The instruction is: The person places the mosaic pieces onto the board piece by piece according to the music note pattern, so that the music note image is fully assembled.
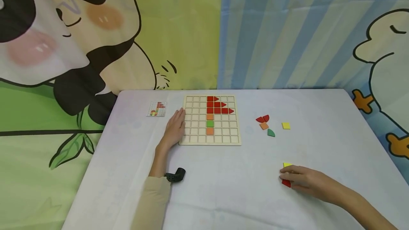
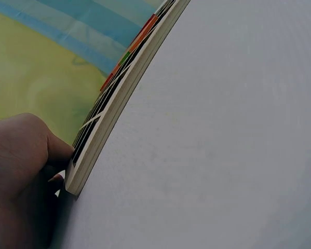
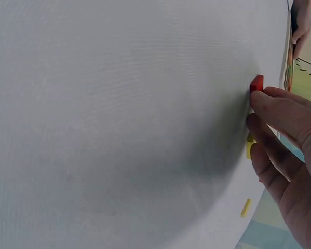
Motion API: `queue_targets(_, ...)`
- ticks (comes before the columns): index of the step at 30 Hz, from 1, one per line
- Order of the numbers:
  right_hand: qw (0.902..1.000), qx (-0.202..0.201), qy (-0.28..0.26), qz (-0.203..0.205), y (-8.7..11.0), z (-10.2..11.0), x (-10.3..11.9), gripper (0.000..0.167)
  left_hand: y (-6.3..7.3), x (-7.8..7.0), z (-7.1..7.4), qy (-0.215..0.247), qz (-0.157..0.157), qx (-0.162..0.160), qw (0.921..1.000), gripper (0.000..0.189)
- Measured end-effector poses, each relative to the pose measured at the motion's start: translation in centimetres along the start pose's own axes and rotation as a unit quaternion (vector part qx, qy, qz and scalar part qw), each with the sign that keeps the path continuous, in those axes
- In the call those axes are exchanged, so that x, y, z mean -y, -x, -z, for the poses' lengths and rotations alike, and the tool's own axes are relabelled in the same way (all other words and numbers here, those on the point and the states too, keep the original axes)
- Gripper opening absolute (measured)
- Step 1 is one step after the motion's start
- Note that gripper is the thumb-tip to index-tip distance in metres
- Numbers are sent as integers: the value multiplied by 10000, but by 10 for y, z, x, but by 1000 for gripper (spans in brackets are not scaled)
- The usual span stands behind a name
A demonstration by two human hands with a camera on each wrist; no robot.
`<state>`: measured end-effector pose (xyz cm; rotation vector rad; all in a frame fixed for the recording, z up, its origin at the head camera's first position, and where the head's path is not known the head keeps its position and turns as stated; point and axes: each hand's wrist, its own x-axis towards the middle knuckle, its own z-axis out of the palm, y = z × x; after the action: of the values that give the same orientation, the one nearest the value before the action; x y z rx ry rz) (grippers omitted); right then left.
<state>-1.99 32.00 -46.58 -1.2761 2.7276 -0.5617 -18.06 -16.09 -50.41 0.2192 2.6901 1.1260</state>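
Note:
My left hand [image 1: 174,127] lies along the left side of a wooden grid board [image 1: 193,125], fingers stretched and touching its edge. In the left wrist view, the thumb meets a corner of the board [image 2: 111,114]. Red squares and red pointed pieces [image 1: 217,104] form rows at the board's upper middle, above a column of orange and green squares [image 1: 210,124]. Right of the board and nearer the front, my right hand [image 1: 314,183] pinches a red piece [image 3: 257,83] at the tabletop. Its full shape is covered by the fingers. A yellow piece [image 1: 287,164] lies just beyond those fingers, partly hidden.
Loose red pieces [image 1: 266,118], an orange square [image 1: 263,126], a green rounded piece [image 1: 271,133] and a yellow square [image 1: 285,126] lie right of the board. A small pattern card [image 1: 157,109] lies left of it. The white tabletop [image 1: 223,187] ends at a printed curtain.

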Motion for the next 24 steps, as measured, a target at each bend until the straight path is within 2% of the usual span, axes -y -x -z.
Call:
queue_targets(3, 9987, -367, 117, 340, -1, -6, -4, 36, 0, 0, -1, -5, 14, -10, 10000, 58)
queue_targets(6, 9974, -564, 209, 392, -5, -11, -4, 26, 0, 0, -1, -27, 35, -24, 10000, 58)
queue_targets(8, 9976, -569, 275, 289, -7, -12, -2, 26, 0, 0, -1, -26, 31, -18, 10000, 58)
queue_targets(13, 9975, -525, 397, 238, -10, -12, 4, 42, 0, -2, -3, -23, 46, 29, 10000, 58)
queue_targets(18, 9952, -774, 365, 471, -14, -17, 4, 23, 0, -2, -3, -35, 48, 13, 10000, 58)
queue_targets(21, 9936, -940, 413, 468, -20, -19, 5, 22, -1, -2, -3, -35, 10, -3, 10000, 57)
queue_targets(24, 9937, -982, 387, 367, -36, -19, 11, 19, 0, -2, -2, -30, 7, -25, 10000, 57)
